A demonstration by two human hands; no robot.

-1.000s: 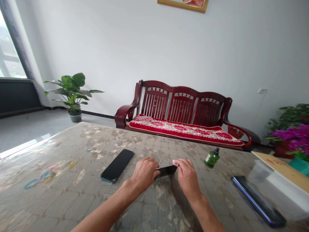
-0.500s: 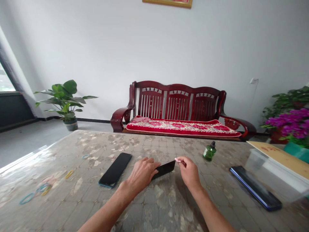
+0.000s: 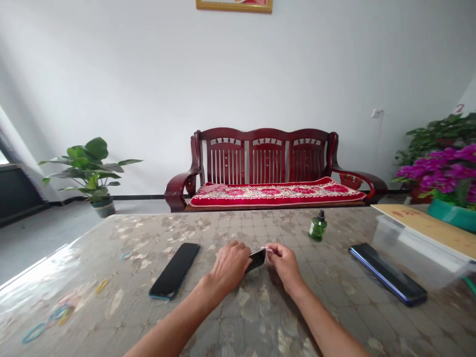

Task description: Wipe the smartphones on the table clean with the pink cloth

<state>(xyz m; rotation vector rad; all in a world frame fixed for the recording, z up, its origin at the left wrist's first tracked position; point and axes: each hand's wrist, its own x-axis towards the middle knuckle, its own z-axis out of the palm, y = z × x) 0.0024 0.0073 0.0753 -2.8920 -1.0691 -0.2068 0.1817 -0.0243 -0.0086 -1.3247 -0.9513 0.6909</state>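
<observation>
A black phone [image 3: 257, 258] is tilted up off the table between my two hands. My left hand [image 3: 230, 267] is closed over its near left end and covers most of it. At the phone's raised right end my right hand [image 3: 284, 262] pinches something small and pale that I cannot name. A second black phone [image 3: 174, 269] lies flat to the left of my left hand. A dark blue phone [image 3: 387, 273] lies to the right, apart from both hands.
A small green bottle [image 3: 318, 226] stands beyond my right hand. A clear plastic box [image 3: 412, 249] under a tan board sits at the right edge. Coloured rubber bands [image 3: 55, 317] lie at the left. A red wooden bench [image 3: 267, 171] stands behind the table [image 3: 260, 317].
The camera has swung right and tipped up. My hands have drawn closer together, so less of the held phone shows. My right hand's pinch sits lower, against the phone's end.
</observation>
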